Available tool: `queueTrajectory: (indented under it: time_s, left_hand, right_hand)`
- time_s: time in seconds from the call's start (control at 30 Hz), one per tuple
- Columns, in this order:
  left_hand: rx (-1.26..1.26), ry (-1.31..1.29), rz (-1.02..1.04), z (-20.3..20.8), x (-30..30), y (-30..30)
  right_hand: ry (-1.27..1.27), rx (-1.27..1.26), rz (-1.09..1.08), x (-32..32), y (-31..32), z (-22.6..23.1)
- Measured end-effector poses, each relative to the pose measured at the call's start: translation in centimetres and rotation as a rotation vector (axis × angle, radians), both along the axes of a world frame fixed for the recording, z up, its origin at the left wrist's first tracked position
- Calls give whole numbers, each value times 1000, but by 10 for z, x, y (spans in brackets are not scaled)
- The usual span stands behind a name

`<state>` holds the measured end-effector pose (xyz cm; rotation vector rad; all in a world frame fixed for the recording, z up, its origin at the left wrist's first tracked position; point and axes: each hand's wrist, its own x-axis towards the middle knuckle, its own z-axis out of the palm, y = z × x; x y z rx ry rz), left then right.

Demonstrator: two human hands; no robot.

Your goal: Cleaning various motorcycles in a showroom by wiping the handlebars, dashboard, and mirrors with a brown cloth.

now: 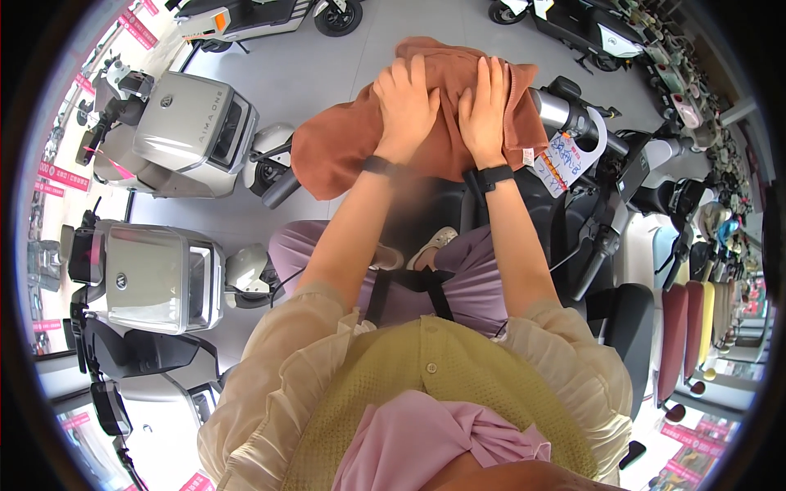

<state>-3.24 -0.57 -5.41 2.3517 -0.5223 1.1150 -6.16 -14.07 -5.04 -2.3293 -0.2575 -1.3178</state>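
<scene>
Head view: a rust-brown, soft fabric cloth [447, 143] lies draped and rumpled over part of a black scooter [536, 214], its long axis slanting from lower left to upper right. Its rounded end points lower left; its hemmed edge (a small white label [528, 156] shows there) faces right, beside a white printed card [565, 164]. The bare left hand [406, 106] and right hand [485, 116] rest palm-down on it, fingers extended and pointing away; whether any fingertips pinch a fold is hard to tell.

Brown cloth [340, 151] hides what lies beneath it; top-left scooter [266, 16] is cropped.
</scene>
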Motion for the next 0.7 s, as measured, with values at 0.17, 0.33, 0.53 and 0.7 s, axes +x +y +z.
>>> queueTrajectory:
  time_s: [0.17,0.33,0.53,0.7]
  left_hand:
    - [67,-22,-8,0,-12,-3]
    - [157,24,-24,-8,-21,-4]
    - [241,119,-110,-22,-34,-8]
    - [188,104,-160,-24,-33,-11]
  right_hand:
    - [283,14,-4,-27,9,-28]
    - [274,54,9,-51,10,-38]
    - [228,183,-31,-60,5,-22]
    - [121,84,7,-39,-5,-8]
